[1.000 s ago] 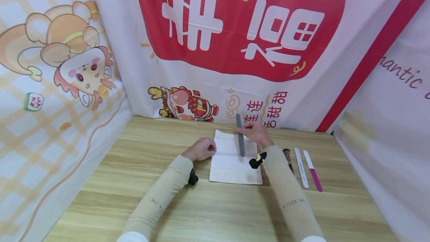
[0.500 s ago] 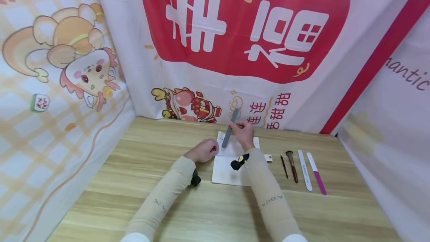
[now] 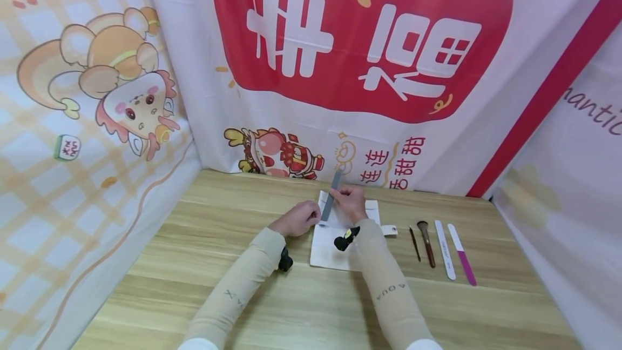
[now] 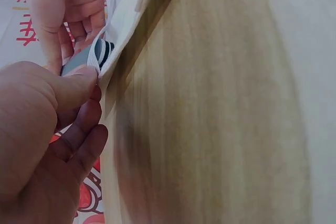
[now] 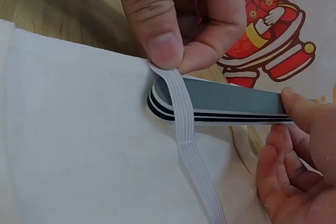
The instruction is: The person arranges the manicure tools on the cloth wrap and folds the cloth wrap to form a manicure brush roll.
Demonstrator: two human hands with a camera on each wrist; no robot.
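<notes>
A white cloth roll (image 3: 332, 253) lies unfolded on the table in front of me, with a strip of white ribbed elastic (image 5: 181, 108) across it. My left hand (image 3: 297, 219) pinches the elastic at the cloth's left edge between thumb and finger, lifting it into a loop. My right hand (image 3: 351, 203) holds a grey nail file (image 5: 236, 97) with black and white layered edges, thumb on top and fingers beneath. In the right wrist view the file's rounded tip sits under the elastic and pokes out slightly past it. The left wrist view shows the tip beside my left thumb (image 4: 79, 85).
Right of the cloth, a thin brown-handled tool (image 3: 415, 243), a brush (image 3: 426, 244), a white nail file (image 3: 444, 250) and a white-and-magenta file (image 3: 462, 255) lie side by side. A snap tab (image 3: 390, 229) sticks out from the cloth. A printed curtain (image 3: 291, 107) hangs behind the table.
My right hand has swung the nail file left and down, from over the cloth's middle to the left edge, its tip now under the elastic. My left hand stays at that edge.
</notes>
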